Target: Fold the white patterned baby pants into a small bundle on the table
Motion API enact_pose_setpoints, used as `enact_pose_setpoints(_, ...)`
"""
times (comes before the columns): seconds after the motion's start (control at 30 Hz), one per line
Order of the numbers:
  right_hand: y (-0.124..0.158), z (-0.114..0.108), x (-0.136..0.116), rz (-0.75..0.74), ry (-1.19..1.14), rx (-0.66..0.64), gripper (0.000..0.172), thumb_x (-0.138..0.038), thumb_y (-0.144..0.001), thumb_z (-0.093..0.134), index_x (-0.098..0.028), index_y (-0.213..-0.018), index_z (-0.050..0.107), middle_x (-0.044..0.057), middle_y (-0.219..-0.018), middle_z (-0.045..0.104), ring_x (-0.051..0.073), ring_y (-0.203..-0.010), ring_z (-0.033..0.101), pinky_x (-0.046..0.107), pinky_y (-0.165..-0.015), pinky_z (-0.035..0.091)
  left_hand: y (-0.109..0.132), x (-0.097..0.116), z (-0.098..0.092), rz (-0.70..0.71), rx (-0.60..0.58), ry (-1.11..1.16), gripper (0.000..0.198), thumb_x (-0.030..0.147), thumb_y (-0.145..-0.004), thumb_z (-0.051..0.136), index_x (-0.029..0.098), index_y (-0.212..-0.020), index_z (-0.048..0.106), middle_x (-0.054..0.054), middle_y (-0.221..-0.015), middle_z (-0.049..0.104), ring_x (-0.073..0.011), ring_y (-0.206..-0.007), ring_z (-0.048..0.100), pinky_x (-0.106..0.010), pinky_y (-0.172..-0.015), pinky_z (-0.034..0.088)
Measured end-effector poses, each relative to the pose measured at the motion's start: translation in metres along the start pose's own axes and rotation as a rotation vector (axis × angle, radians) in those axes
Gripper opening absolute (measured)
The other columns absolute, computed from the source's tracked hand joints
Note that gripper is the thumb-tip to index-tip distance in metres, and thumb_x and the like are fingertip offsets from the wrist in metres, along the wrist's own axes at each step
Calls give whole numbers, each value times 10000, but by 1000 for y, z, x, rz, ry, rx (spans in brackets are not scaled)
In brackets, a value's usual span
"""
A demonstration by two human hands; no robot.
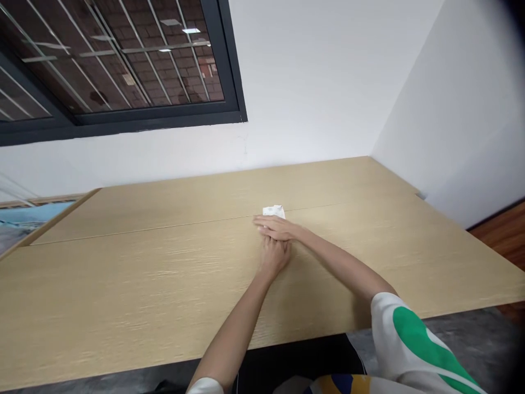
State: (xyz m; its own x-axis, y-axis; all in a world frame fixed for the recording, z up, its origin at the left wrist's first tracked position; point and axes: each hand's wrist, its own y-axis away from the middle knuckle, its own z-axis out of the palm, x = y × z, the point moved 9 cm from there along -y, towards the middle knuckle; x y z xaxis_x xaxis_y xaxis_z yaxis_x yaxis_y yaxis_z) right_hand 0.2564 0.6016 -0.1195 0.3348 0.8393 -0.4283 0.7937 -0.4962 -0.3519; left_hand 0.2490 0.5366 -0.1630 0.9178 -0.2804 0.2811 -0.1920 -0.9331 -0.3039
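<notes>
A small white paper-like piece [274,210] with faint marks lies on the light wooden tabletop [164,284], beside a thin seam in the wood. My right hand [274,226] is stretched flat across its near part, fingers pointing left. Just below, my left hand [274,254] reaches up from the front, its fingers partly covered by my right hand. What lies under the two hands is hidden, and whether my left hand holds anything cannot be seen.
Behind the table stands a white wall [311,82] with a dark-framed barred window [164,117] at the upper left. A light blue item [36,212] shows beyond the table's left edge. Reddish-brown wood [506,232] is at the far right.
</notes>
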Motion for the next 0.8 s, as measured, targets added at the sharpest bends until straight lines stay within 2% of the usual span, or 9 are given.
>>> enact_pose_setpoints(0.07,7,15,-2,-29,-14,-66,438,-362,-1105,394,-196,-1438,625,69,-1544,554,245,-1481,446,400,-1252,307,-1,-1,-1,21,12,11,581,359,-967,521,84,-1479,528,-225,-1506,548,-408,-1448,457,-555,-1220,344)
enact_pose_setpoints(0.17,14,24,20,43,8,-112,428,-365,-1101,399,-205,-1403,657,73,-1511,582,263,-1465,471,475,-1253,313,-2,-1,-5,76,59,9,554,343,-972,530,44,-1438,551,-262,-1453,577,-417,-1415,484,-563,-1196,374)
enact_pose_setpoints(0.23,16,23,38,78,41,-141,464,-394,-1098,373,-212,-1450,617,82,-1566,517,266,-1510,404,514,-1273,264,-2,-1,-7,97,80,1,521,360,-985,524,55,-1405,568,-261,-1437,581,-410,-1410,483,-573,-1175,394)
enact_pose_setpoints(0.37,18,9,71,162,117,-153,581,-466,-1101,272,-206,-1598,425,75,-1687,308,256,-1592,201,505,-1305,129,-1,-1,-6,92,73,-33,524,393,-990,540,95,-1421,544,-245,-1487,528,-385,-1400,488,-533,-1137,439)
enact_pose_setpoints(0.5,21,0,94,287,118,-80,637,-506,-1093,205,-211,-1650,299,63,-1720,217,248,-1609,118,509,-1305,74,-1,-1,-5,78,57,-47,575,406,-1005,517,112,-1498,477,-238,-1540,483,-386,-1429,456,-537,-1158,412)
enact_pose_setpoints(0.67,28,-4,107,415,100,54,726,-507,-1079,143,-73,-1659,192,154,-1733,147,268,-1612,93,484,-1302,93,-5,-8,-9,44,57,86,523,341,-1017,483,135,-1498,490,-201,-1521,523,-329,-1425,467,-497,-1191,381)
enact_pose_setpoints(0.73,33,-12,108,454,133,154,732,-497,-1078,144,-48,-1656,154,181,-1728,158,271,-1607,117,467,-1294,131,-6,-18,-17,-37,103,148,475,307,-1014,478,163,-1463,539,-185,-1535,511,-311,-1428,462,-489,-1193,375)
enact_pose_setpoints(0.8,37,-20,104,465,187,233,709,-481,-1080,172,-56,-1647,178,196,-1705,229,286,-1578,193,468,-1271,184,-4,-31,-26,-177,159,159,445,308,-1001,504,199,-1424,589,-188,-1587,445,-345,-1467,407,-549,-1187,354)
